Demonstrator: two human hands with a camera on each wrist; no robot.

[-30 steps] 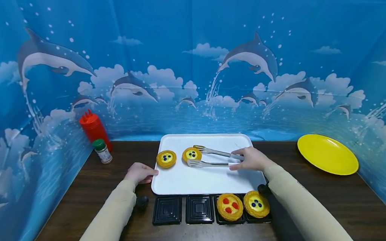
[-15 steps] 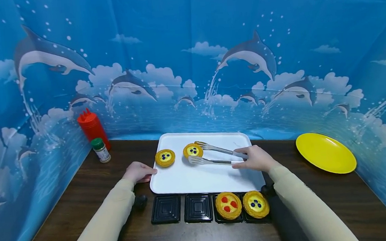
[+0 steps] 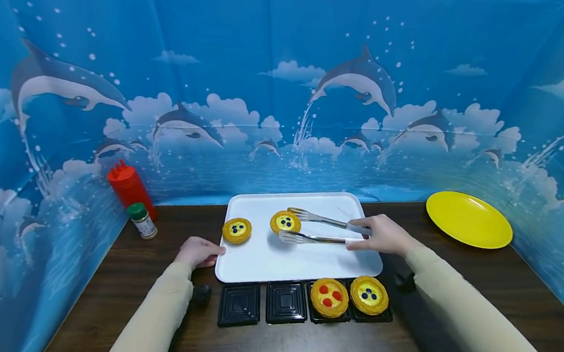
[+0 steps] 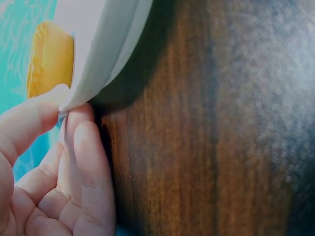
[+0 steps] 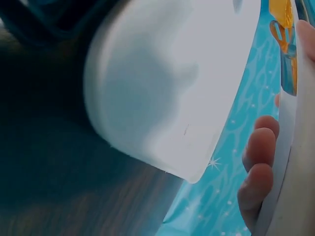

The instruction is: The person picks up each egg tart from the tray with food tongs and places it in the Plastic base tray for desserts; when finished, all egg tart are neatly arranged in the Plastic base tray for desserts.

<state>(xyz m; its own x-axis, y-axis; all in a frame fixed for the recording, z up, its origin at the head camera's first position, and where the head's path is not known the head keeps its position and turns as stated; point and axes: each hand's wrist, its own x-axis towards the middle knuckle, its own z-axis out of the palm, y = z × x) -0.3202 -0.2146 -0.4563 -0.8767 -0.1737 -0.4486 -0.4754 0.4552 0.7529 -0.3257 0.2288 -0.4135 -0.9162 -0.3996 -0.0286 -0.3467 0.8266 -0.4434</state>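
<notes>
My left hand (image 3: 199, 252) pinches the left rim of a white tray (image 3: 294, 264) between thumb and fingers; the left wrist view has the tray's edge (image 4: 110, 54) close up. In my right hand (image 3: 385, 235) is a pair of metal tongs (image 3: 329, 220), its handles held between thumb and fingers. The tongs' tips lie around an egg tart with blueberries (image 3: 285, 221), which casts a shadow on the tray below it. Another blueberry egg tart (image 3: 237, 230) sits at the tray's left. In the right wrist view, fingers (image 5: 259, 147) curl along the tongs' handle.
Before the tray stand two bare black plastic holders (image 3: 238, 305) and two more bearing a strawberry tart (image 3: 329, 298) and a blueberry tart (image 3: 369, 295). A yellow plate (image 3: 469, 220) lies right. Back left are a red squeeze bottle (image 3: 131, 189) and a green-capped shaker (image 3: 142, 221).
The tongs and the tart between their tips have moved right and off the tray surface. My left hand keeps its place at the rim. The head view has shifted slightly.
</notes>
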